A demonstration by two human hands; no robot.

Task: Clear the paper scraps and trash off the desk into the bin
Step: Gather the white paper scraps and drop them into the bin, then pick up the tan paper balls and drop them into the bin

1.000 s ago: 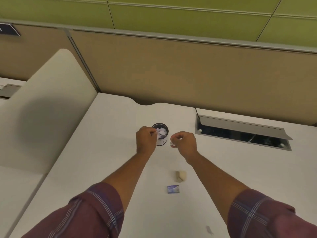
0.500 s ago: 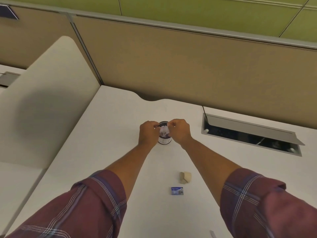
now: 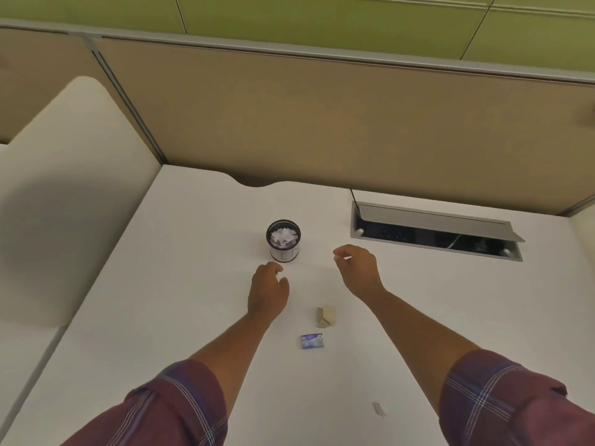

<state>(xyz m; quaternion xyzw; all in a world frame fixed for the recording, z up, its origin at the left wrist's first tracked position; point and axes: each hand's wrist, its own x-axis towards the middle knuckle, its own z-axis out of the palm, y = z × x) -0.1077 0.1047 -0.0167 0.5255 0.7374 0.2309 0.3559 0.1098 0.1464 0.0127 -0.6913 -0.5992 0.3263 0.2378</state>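
A small round bin (image 3: 283, 254) with a dark rim stands on the white desk (image 3: 180, 300), with white paper scraps showing in its top. My left hand (image 3: 268, 291) hovers just in front of it, fingers loosely curled and holding nothing. My right hand (image 3: 357, 268) is to the bin's right, fingers apart and empty. Between my forearms lie a crumpled beige scrap (image 3: 326, 316) and a small blue wrapper (image 3: 312, 340). A thin white scrap (image 3: 379, 409) lies near the front, by my right sleeve.
An open cable hatch (image 3: 434, 231) with a raised grey lid is sunk into the desk at the right. A beige partition (image 3: 322, 117) runs along the back. A cream side divider (image 3: 64, 188) stands on the left.
Both hands were over the bin's top with a white scrap. They have now pulled back toward me and apart, empty, and the bin is fully in view.
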